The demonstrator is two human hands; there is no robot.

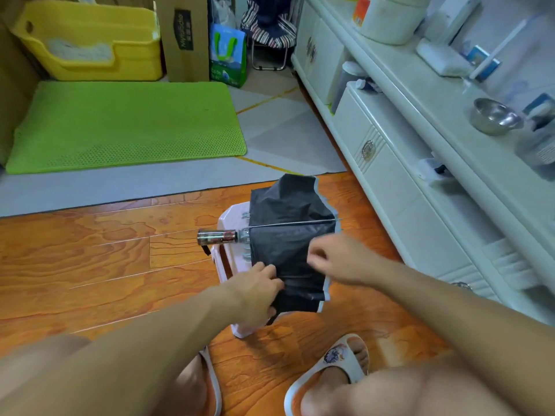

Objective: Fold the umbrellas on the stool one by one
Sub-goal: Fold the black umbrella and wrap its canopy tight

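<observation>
A collapsed black umbrella (288,211) with a pale grey hem lies across a small pink plastic stool (228,217). Its dark handle (216,237) sticks out to the left past the stool's edge, and one thin metal rib runs to the right across the cloth. My left hand (255,288) pinches the near edge of the black canopy at the stool's front. My right hand (339,259), blurred, is over the canopy's right side with fingers curled on the cloth. The loose canopy hides most of the stool top.
A white cabinet (390,163) with drawers runs along the right, with a steel bowl (494,115) on top. A green mat (126,124), a yellow bin (90,40) and a cardboard box (184,37) lie beyond. My feet in slippers stand just below the stool.
</observation>
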